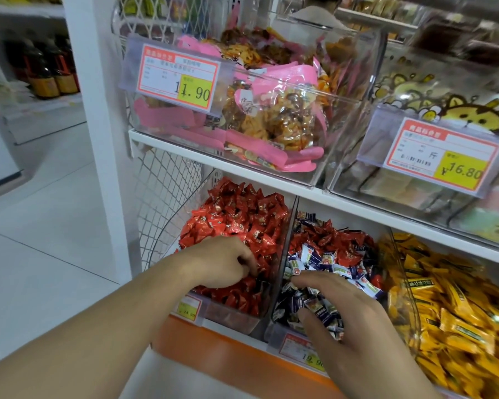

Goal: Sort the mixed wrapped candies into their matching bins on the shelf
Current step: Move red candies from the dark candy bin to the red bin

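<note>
Two hands in bins: left hand (222, 262) curled, pinching red candies (236, 217); right hand (340, 306) spread over blue-white candies (323, 263).

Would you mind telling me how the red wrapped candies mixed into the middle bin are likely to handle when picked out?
The red wrapped candies look small, so each is probably light. Their glossy wrappers suggest they may slip from a loose pinch. They lie heaped loosely among blue and white candies, so pulling one will likely shift its neighbours. The right hand hovers spread over that pile.
</note>
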Action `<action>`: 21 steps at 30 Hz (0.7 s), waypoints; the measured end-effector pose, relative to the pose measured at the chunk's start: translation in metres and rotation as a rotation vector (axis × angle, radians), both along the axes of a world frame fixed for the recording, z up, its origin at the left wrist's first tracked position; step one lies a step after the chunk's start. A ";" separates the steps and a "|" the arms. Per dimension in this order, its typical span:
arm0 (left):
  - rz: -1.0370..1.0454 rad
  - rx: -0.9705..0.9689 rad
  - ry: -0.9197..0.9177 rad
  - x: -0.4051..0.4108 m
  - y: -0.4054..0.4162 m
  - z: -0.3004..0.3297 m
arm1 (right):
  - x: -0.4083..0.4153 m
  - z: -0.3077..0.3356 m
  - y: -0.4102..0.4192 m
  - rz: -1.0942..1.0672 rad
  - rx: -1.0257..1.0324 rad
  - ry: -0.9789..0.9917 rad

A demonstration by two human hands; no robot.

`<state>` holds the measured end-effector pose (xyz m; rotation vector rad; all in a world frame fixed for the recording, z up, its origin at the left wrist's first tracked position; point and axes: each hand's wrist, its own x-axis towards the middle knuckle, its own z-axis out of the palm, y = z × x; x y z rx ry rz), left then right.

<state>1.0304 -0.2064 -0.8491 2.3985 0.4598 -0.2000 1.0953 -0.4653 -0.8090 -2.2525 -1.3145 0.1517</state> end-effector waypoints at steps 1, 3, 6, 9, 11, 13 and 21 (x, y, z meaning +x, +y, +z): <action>-0.007 0.002 -0.002 -0.002 -0.001 0.001 | -0.001 0.000 0.001 0.002 -0.003 0.003; -0.015 0.036 -0.022 -0.005 -0.004 0.001 | -0.001 -0.001 0.001 0.007 -0.005 0.003; 0.023 0.054 -0.071 -0.008 -0.002 0.006 | -0.002 -0.001 0.002 0.012 -0.008 0.003; 0.103 0.142 -0.071 -0.014 0.007 0.019 | -0.002 -0.001 0.000 0.015 -0.007 -0.003; 0.120 0.252 -0.062 -0.016 0.008 0.024 | -0.002 -0.001 0.000 0.016 -0.003 -0.004; 0.092 0.387 -0.063 -0.015 0.000 0.024 | -0.002 -0.001 0.001 0.018 0.002 -0.007; -0.033 0.178 -0.133 0.011 -0.023 -0.011 | -0.002 -0.002 -0.002 0.011 0.014 -0.008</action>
